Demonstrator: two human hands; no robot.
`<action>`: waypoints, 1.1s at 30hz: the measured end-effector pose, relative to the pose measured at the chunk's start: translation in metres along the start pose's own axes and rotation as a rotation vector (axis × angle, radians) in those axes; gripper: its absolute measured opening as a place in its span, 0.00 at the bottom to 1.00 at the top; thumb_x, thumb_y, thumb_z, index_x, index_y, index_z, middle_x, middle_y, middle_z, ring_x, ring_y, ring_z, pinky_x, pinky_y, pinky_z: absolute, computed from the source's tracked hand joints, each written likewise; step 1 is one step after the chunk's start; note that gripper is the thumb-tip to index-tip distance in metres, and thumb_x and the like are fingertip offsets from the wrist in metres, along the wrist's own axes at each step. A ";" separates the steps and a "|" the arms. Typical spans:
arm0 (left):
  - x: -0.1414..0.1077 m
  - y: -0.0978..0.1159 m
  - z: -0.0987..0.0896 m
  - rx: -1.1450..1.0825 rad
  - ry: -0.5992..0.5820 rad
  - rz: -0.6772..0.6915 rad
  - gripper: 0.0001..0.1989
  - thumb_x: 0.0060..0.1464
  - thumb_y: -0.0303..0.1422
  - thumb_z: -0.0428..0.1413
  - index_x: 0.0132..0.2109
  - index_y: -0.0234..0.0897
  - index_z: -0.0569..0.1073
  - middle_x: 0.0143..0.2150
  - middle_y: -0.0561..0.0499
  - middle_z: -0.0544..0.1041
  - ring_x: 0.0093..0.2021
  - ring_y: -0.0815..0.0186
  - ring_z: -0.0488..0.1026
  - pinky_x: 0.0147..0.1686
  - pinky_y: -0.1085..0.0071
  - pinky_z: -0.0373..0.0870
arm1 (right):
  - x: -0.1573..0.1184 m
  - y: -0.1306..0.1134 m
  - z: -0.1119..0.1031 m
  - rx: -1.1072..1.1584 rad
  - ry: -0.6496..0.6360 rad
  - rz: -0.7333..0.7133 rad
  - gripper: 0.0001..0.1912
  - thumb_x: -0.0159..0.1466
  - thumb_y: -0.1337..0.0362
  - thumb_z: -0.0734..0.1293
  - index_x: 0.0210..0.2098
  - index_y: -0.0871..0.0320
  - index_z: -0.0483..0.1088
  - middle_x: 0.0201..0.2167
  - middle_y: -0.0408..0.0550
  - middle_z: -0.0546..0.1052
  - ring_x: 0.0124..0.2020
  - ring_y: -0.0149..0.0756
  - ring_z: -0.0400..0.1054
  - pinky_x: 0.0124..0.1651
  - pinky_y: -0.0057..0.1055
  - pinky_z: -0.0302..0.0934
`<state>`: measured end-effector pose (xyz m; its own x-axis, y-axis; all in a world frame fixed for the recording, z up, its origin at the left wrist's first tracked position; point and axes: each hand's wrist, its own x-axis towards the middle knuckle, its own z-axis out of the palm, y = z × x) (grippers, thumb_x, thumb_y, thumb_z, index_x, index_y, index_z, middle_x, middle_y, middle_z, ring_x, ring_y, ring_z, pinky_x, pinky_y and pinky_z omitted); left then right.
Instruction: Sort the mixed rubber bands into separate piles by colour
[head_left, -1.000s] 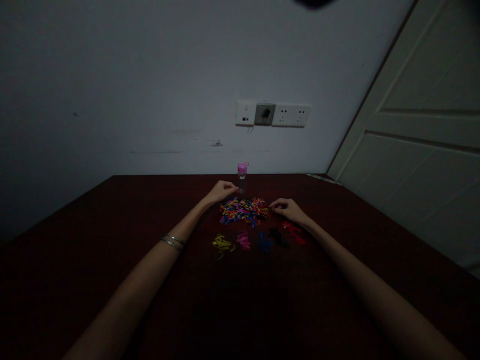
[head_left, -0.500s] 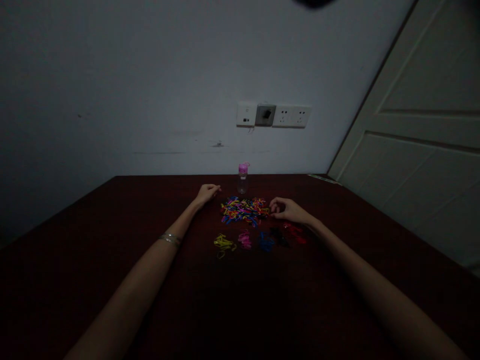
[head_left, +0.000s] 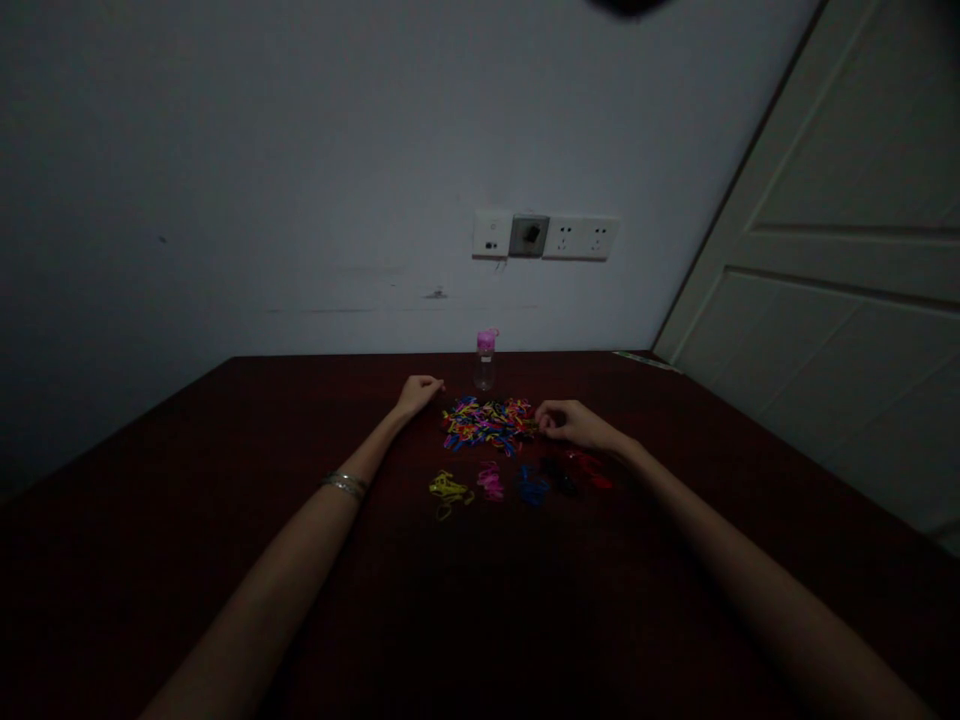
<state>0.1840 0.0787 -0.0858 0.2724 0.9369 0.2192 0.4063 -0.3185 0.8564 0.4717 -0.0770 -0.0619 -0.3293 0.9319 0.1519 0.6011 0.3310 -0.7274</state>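
A mixed heap of small coloured rubber bands (head_left: 487, 422) lies on the dark red table. My right hand (head_left: 574, 422) is at the heap's right edge, thumb and fingers pinched together on a rubber band, which is mostly hidden by the fingers. My left hand (head_left: 418, 394) rests on the table just left of the heap, fingers curled in and apart from the bands; nothing shows in it. Nearer to me lie sorted piles in a row: yellow bands (head_left: 448, 488), pink bands (head_left: 490, 482), blue bands (head_left: 532, 487), black bands (head_left: 564, 480) and red bands (head_left: 591, 468).
Behind the heap stands a clear bottle (head_left: 484, 372) with a pink lid, close to the wall. Sockets and switches (head_left: 577, 238) are set in the wall above the table (head_left: 480, 610). A pale panelled door (head_left: 840, 270) is on the right.
The fingers of my right hand have drawn closer together at the heap's edge. My left hand stays beside the heap, its fingers slightly more curled. The view has shifted slightly.
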 end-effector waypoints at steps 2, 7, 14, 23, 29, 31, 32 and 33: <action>0.000 0.000 0.000 0.020 0.012 0.009 0.17 0.44 0.41 0.50 0.27 0.30 0.74 0.13 0.56 0.61 0.18 0.74 0.54 0.20 0.76 0.50 | 0.000 0.000 -0.006 0.017 -0.006 0.023 0.11 0.48 0.70 0.62 0.33 0.61 0.67 0.26 0.43 0.71 0.26 0.27 0.63 0.29 0.24 0.57; -0.001 0.001 -0.002 0.056 0.030 0.042 0.16 0.45 0.40 0.50 0.26 0.30 0.74 0.13 0.56 0.62 0.18 0.73 0.55 0.21 0.76 0.51 | -0.004 -0.004 -0.030 0.037 -0.059 0.087 0.13 0.47 0.70 0.62 0.34 0.61 0.66 0.26 0.44 0.72 0.26 0.28 0.64 0.29 0.24 0.58; -0.008 0.014 -0.001 0.064 0.057 -0.024 0.13 0.44 0.37 0.51 0.24 0.31 0.74 0.14 0.53 0.66 0.21 0.70 0.61 0.22 0.76 0.54 | -0.029 -0.015 -0.052 0.030 -0.085 0.164 0.11 0.47 0.70 0.63 0.32 0.61 0.68 0.25 0.45 0.73 0.25 0.29 0.65 0.27 0.25 0.58; -0.010 0.019 -0.001 0.051 0.067 -0.038 0.13 0.43 0.37 0.52 0.22 0.32 0.74 0.14 0.53 0.67 0.21 0.69 0.62 0.23 0.76 0.54 | -0.042 -0.019 -0.044 0.035 -0.156 0.211 0.14 0.47 0.70 0.63 0.34 0.60 0.70 0.26 0.46 0.74 0.25 0.31 0.66 0.27 0.27 0.59; -0.001 0.002 0.000 0.090 0.041 0.044 0.14 0.45 0.37 0.51 0.24 0.31 0.74 0.16 0.53 0.67 0.21 0.71 0.60 0.22 0.76 0.53 | -0.016 -0.045 -0.063 -0.065 -0.077 0.117 0.13 0.48 0.68 0.63 0.34 0.59 0.71 0.27 0.47 0.75 0.28 0.33 0.67 0.31 0.28 0.60; 0.002 -0.003 -0.001 0.100 0.018 0.067 0.15 0.45 0.38 0.50 0.25 0.30 0.74 0.17 0.53 0.68 0.21 0.71 0.60 0.22 0.77 0.53 | -0.004 -0.048 -0.066 -0.095 -0.066 0.081 0.13 0.48 0.68 0.63 0.34 0.59 0.71 0.27 0.47 0.75 0.29 0.34 0.67 0.32 0.29 0.60; 0.003 -0.005 -0.001 0.103 0.010 0.071 0.15 0.46 0.38 0.50 0.25 0.30 0.74 0.17 0.53 0.68 0.21 0.72 0.60 0.22 0.77 0.53 | 0.001 -0.048 -0.065 -0.109 -0.069 0.069 0.13 0.48 0.68 0.63 0.34 0.59 0.71 0.28 0.47 0.75 0.29 0.34 0.67 0.32 0.29 0.60; 0.004 -0.007 -0.001 0.105 0.004 0.074 0.15 0.46 0.39 0.50 0.25 0.30 0.74 0.18 0.53 0.68 0.21 0.72 0.60 0.22 0.77 0.53 | 0.006 -0.046 -0.063 -0.125 -0.075 0.060 0.13 0.48 0.68 0.63 0.34 0.59 0.71 0.28 0.46 0.75 0.29 0.34 0.67 0.32 0.28 0.60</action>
<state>0.1814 0.0847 -0.0904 0.3012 0.9109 0.2820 0.4748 -0.3997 0.7841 0.4879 -0.0772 0.0144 -0.3403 0.9386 0.0566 0.7058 0.2948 -0.6442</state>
